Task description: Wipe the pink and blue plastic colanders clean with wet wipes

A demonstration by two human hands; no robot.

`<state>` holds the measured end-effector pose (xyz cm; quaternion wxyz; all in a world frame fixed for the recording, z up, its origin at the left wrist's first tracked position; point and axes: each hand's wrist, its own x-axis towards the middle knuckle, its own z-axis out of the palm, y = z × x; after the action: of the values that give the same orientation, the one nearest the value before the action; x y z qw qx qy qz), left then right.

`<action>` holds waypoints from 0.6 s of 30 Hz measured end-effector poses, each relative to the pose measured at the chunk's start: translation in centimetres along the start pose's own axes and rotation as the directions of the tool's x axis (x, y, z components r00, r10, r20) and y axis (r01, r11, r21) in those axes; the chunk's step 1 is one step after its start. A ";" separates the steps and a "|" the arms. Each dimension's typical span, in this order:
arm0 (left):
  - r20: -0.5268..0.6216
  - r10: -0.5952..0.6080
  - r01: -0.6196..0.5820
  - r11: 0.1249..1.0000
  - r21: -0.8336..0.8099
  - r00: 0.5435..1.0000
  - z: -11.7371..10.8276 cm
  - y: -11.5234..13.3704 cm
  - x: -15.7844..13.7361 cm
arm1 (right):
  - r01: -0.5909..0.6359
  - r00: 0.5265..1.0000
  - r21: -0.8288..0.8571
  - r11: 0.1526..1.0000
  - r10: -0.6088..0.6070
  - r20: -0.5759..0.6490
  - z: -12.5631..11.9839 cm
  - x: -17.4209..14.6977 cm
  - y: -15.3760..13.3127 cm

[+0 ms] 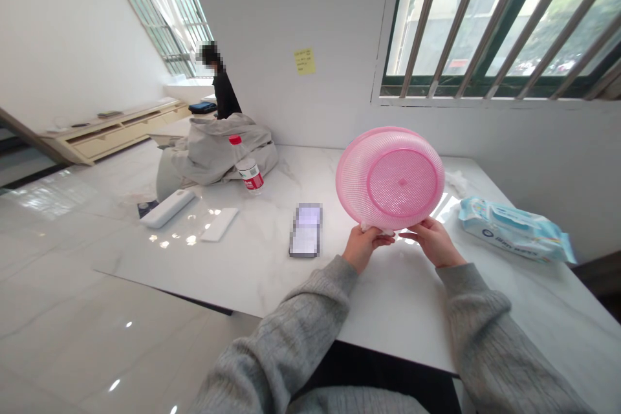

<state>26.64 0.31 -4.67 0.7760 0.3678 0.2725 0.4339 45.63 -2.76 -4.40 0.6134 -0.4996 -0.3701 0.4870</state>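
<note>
Drawer unit (121, 132): low and cream-coloured, far off to the left of the left hand, across the room.
White case (167, 208): long and rounded, lying on the marbled white table (264, 265), well left of the left hand.
White slab (219, 225): flat, just right of the case, nearer the left hand.
Grey cloth (208, 145): heaped on the table, beyond the left hand and to its left.
Person (226, 94): dressed in black, past the cloth, well away from both hands.
Bottle (250, 174): clear, red-capped, upright in front of the cloth, farther out than the left hand.
Phone (305, 231): lit screen, lying near the left hand, on its left.
Left hand (359, 249): grasping the basket's lower rim, a crumpled white tissue (385, 232) at its fingertips.
Pink mesh basket (402, 181): tilted up above and between both hands, round base in sight.
Right hand (438, 244): grasping the rim's lower right, fingers bent.
Barred window (504, 26): in the wall, above and beyond the right hand.
Blue wipes pack (514, 231): lying on the table, just right of the right hand.
</note>
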 end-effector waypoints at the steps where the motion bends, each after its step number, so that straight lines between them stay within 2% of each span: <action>1: 0.001 0.006 -0.006 1.000 0.006 1.000 0.0 0.0 0.0 | 0.000 1.000 -0.001 1.000 0.000 0.001 0.0 0.0 -0.1; 8: -0.002 -0.004 0.004 1.000 0.003 1.000 -0.1 0.3 0.1 | 0.043 0.998 0.001 0.999 -0.043 0.037 -0.6 -0.1 -0.6; 18: -0.043 -0.020 0.021 1.000 0.017 0.999 -0.5 0.9 0.4 | 0.187 0.978 0.123 0.975 -0.173 -0.113 -2.1 0.4 -1.5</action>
<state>26.06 1.16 -4.32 0.7712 0.3625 0.2965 0.4313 48.01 -2.98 -3.41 0.7048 -0.4462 -0.3491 0.4269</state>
